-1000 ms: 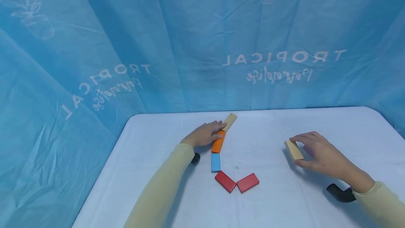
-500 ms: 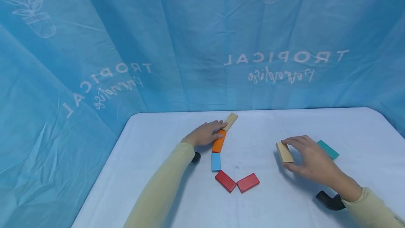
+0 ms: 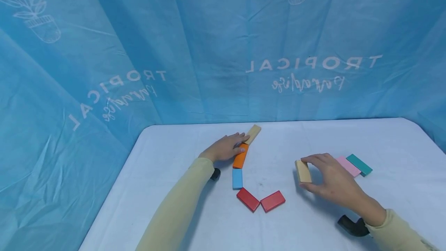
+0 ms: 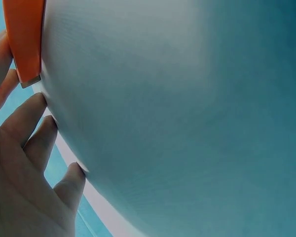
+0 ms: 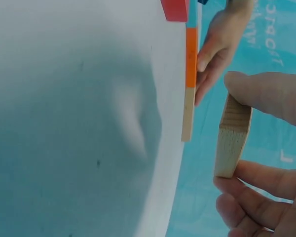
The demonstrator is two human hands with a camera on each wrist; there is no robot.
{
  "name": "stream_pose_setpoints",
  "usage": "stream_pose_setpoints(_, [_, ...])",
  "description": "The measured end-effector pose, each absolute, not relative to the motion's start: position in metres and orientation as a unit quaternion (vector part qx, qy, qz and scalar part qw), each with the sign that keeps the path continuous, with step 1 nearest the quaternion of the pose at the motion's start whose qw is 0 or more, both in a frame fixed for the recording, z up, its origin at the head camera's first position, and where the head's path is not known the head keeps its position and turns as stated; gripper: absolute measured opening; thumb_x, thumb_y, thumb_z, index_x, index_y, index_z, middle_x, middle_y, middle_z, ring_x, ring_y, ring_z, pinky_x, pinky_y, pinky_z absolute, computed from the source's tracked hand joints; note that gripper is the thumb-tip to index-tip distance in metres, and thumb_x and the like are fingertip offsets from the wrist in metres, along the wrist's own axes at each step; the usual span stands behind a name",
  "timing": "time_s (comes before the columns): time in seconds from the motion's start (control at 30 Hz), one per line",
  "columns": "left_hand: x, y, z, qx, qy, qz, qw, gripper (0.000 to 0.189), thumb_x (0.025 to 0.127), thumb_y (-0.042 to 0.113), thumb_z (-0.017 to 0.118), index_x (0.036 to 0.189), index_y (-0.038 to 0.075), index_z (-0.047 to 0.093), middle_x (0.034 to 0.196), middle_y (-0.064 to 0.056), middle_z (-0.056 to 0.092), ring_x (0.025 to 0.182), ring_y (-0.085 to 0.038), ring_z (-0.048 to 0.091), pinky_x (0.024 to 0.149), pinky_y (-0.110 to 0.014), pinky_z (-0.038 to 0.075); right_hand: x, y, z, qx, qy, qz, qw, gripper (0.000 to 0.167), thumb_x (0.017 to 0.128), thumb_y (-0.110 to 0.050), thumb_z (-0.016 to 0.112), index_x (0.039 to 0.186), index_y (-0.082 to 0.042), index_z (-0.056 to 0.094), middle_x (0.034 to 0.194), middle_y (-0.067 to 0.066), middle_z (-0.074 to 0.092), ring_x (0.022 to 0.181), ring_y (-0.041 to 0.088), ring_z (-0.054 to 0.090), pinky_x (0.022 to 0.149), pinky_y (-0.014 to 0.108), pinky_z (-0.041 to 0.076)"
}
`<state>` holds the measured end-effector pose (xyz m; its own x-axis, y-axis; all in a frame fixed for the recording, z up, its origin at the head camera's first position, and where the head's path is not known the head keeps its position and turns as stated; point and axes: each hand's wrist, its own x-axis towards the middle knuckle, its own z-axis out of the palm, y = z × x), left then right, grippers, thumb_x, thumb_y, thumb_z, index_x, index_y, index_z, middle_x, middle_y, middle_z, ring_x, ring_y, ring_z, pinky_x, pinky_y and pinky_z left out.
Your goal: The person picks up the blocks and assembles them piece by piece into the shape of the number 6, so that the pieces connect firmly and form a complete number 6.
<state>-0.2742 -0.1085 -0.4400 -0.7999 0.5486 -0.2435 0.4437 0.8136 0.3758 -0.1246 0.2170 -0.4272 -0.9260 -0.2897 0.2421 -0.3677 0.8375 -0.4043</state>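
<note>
In the head view, my right hand (image 3: pixel 332 183) pinches a plain wooden block (image 3: pixel 303 171) by its ends, thumb against fingers, over the right half of the table. The right wrist view shows that wooden block (image 5: pixel 233 136) end-on between thumb and fingertips. My left hand (image 3: pixel 224 148) rests, fingers extended, on an orange block (image 3: pixel 241 157) and the near end of another plain wooden block (image 3: pixel 253 133). Below these lie a light blue block (image 3: pixel 237 179) and two red blocks, one slanted (image 3: pixel 248 199) and one on its right (image 3: pixel 273 201), the row forming a curve.
Beyond the right hand lie a pink block (image 3: pixel 349 166), partly hidden by it, and a green block (image 3: pixel 359 164) alongside. The white-covered table (image 3: pixel 167 146) ends at a blue curtain (image 3: pixel 209 49). Black curved pieces show at both wrists.
My right hand has moved left and slightly nearer with the wooden block, uncovering the green and pink blocks behind it. The left hand and the row of blocks stay put.
</note>
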Motion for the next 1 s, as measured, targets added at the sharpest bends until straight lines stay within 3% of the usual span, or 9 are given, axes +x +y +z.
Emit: stream_pose_setpoints(1.0, [-0.274,-0.108,-0.443,0.254,0.939,0.151,0.174,0.057,0.106,0.039,0.05,0.159,0.03,0.033,0.164,-0.001,0.03,0.152,-0.02,0.023,0.124,-0.043,0.013,-0.124,0.178,-0.439,0.136,-0.967,0.211,0.039,0.07,0.066,-0.046,0.093,0.12,-0.007,0.071,0.118,0.011,0.068,0.112,0.032,0.061,0.09,0.052,0.055])
